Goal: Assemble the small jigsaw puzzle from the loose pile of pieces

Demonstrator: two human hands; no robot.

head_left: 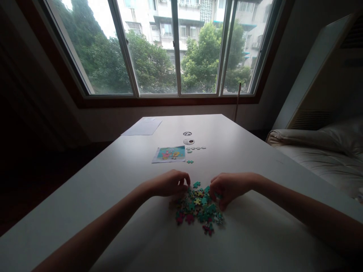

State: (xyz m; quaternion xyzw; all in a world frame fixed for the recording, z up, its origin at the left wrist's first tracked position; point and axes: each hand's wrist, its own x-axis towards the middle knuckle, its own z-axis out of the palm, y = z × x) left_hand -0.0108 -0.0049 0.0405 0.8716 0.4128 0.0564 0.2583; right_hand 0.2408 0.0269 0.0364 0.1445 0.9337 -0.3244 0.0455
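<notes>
A loose heap of jigsaw puzzle pieces, mostly teal with some yellow and dark pink, lies on the white table in front of me. My left hand is at the heap's upper left edge, fingers loosely bent and apart, fingertips at the pieces; I see nothing held in it. My right hand is at the heap's right edge, fingers curled in. A teal puzzle piece shows between those fingers, partly hidden. Beyond the hands lies a picture sheet with cartoon figures. Beside it are several separate puzzle pieces and a joined pair.
Two round flat items lie farther back on the white table. Papers rest at its far left corner. Past the table is a window, with a thin stick below it. A padded couch stands on the right.
</notes>
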